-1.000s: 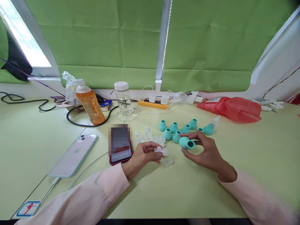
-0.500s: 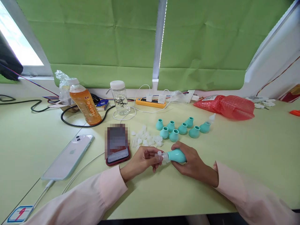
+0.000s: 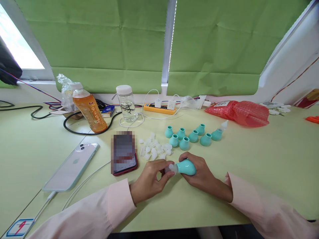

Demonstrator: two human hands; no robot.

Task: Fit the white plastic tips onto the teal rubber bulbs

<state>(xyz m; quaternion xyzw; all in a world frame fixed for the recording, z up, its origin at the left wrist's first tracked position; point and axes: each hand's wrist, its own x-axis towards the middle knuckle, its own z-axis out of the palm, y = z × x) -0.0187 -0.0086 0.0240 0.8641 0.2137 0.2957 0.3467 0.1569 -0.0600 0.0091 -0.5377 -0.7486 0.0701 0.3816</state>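
A teal squeeze bulb (image 3: 188,167) lies on its side in my right hand (image 3: 198,171), whose fingers wrap round its far and near sides. From its mouth, on the left, a clear plastic nozzle (image 3: 171,168) sticks out. My left hand (image 3: 153,176) pinches that nozzle between thumb and forefinger. Beyond the hands stand several teal bulbs (image 3: 184,143) with their open necks up. One more bulb (image 3: 216,134), at the right of the group, has a clear tip (image 3: 224,125) in it. A pile of small translucent pieces (image 3: 154,147) lies beyond my left hand.
Left of the pile is a phone (image 3: 124,166) in a dark red case, and farther left a pale phone (image 3: 72,166) on a cable. Behind are a tea bottle (image 3: 91,111), a water jar (image 3: 126,104), an orange power strip (image 3: 159,109) and a red bubble-wrap bag (image 3: 239,113).
My left-hand fingers have shifted into a pinch from the near side of the nozzle, the wrist turning. The bulb has moved slightly left in my right hand.
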